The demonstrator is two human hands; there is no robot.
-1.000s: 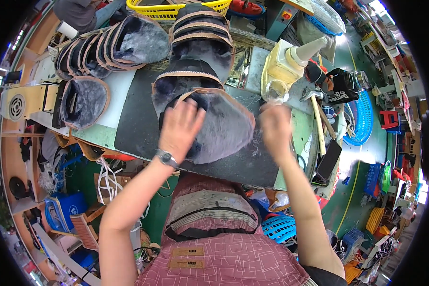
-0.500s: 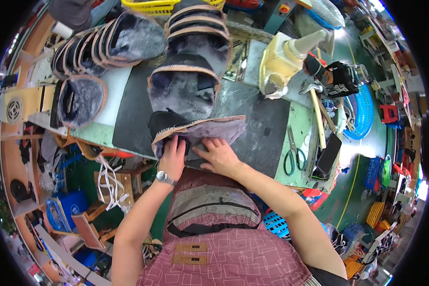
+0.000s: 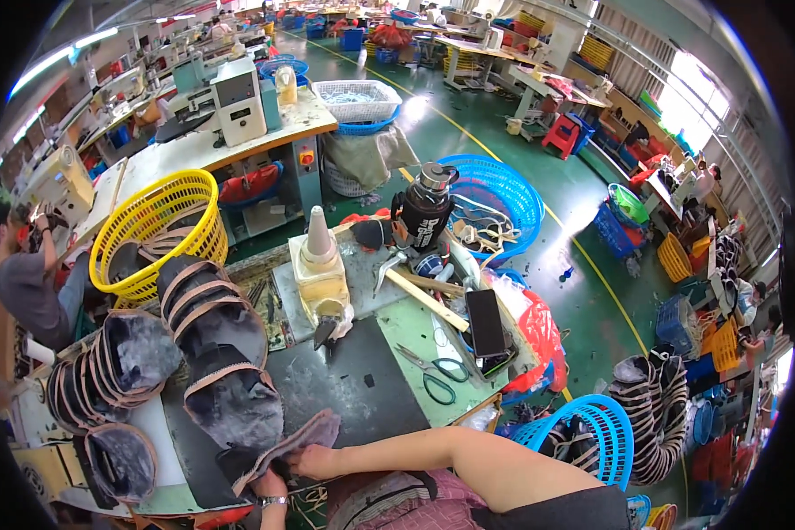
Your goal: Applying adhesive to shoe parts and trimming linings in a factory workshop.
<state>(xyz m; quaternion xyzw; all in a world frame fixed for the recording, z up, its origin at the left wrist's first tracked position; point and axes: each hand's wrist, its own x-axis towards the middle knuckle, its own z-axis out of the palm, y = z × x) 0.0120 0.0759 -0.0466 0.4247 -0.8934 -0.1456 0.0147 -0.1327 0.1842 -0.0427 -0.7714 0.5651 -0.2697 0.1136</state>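
Workshop benches and bright plastic baskets crowd around us; our dark rubber work mat (image 3: pixel 344 389) lies at six o'clock. At its near edge both hands grip a folded grey fleece-lined shoe piece with tan edging (image 3: pixel 283 446): our left hand (image 3: pixel 269 484) pinches it from below, our right hand (image 3: pixel 314 459) closes on its three o'clock side. We judge it best to keep the edges aligned, away from the stacked grey pieces (image 3: pixel 225 353) at eleven o'clock.

At about one o'clock from my hands, a flat black phone (image 3: pixel 486 322) lies screen-up and dark on the green bench; farther, at twelve, a black jug (image 3: pixel 424 216) wears a white-printed label.
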